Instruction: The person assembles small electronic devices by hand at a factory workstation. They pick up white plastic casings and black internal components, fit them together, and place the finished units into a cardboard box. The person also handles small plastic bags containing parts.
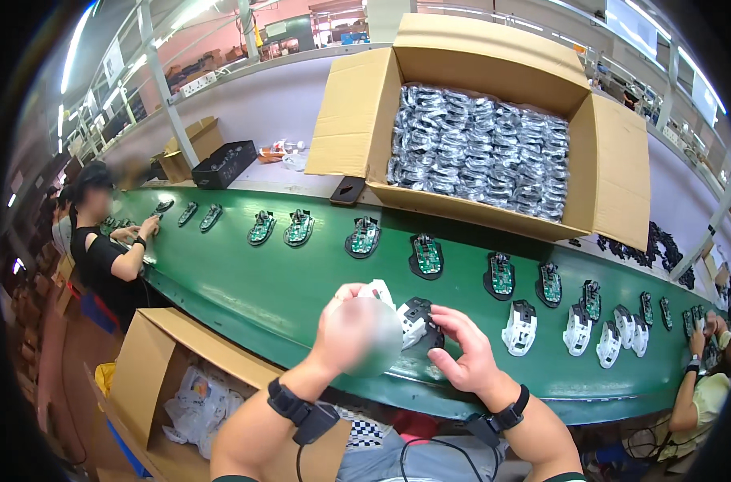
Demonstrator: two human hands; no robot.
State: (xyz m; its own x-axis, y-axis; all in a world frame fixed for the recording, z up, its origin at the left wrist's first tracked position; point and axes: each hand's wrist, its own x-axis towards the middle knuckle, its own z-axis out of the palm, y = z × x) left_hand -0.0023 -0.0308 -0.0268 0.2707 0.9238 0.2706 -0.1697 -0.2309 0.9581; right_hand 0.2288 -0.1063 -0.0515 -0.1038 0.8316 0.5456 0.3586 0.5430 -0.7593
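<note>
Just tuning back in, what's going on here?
The left hand seems to hold a white piece, partly blurred. The right hand is open beside a black-and-white shell over the green work surface. Beyond lie black bases with circuit boards; an open carton of wrapped parts stands behind.

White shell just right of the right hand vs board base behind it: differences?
Colour: the white shell is mostly white; the board base has a black rim.
Circuitry: exposed and green on the board base, none visible on the white shell.
Place: white shell nearer the wearer than board base.
Both rest on the green surface.
</note>
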